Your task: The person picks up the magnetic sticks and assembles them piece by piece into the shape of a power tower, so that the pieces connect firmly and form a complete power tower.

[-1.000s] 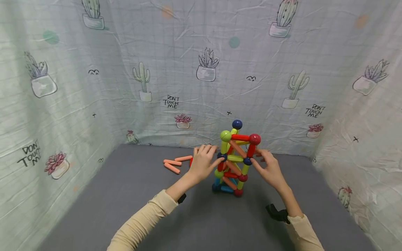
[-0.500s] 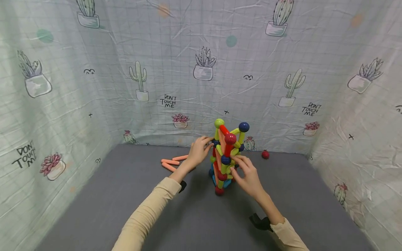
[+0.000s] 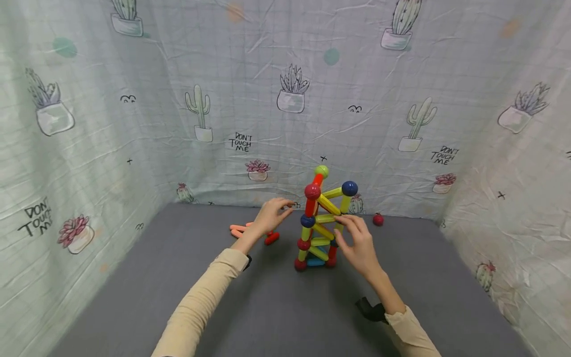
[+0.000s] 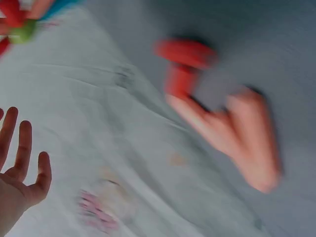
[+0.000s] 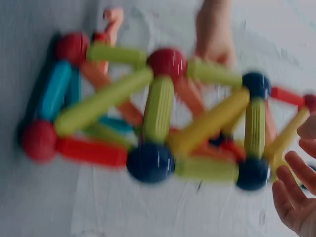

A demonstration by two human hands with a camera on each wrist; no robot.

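Note:
A tower of magnetic rods and balls (image 3: 322, 231) stands upright on the grey table, with red, navy and green balls (image 3: 321, 171) at its top. Left of it, my left hand (image 3: 270, 213) hovers with relaxed fingers, apart from the tower and holding nothing. In the left wrist view its fingers (image 4: 23, 148) are spread. On the other side, my right hand (image 3: 360, 243) has its fingertips at the tower's upper right, beside a navy ball (image 5: 253, 173) in the right wrist view. Those fingers are loosely bent; whether they touch is hard to tell.
Loose orange rods (image 3: 238, 229) and a red rod (image 3: 271, 238) lie on the table (image 3: 267, 307) left of the tower. A lone red ball (image 3: 377, 219) sits at the back right. A patterned curtain (image 3: 214, 163) closes off the back and sides.
The tower has turned about its upright axis, its red top ball swinging from right to left. My left hand has come off it leftward. The right hand has shifted left with the turn.

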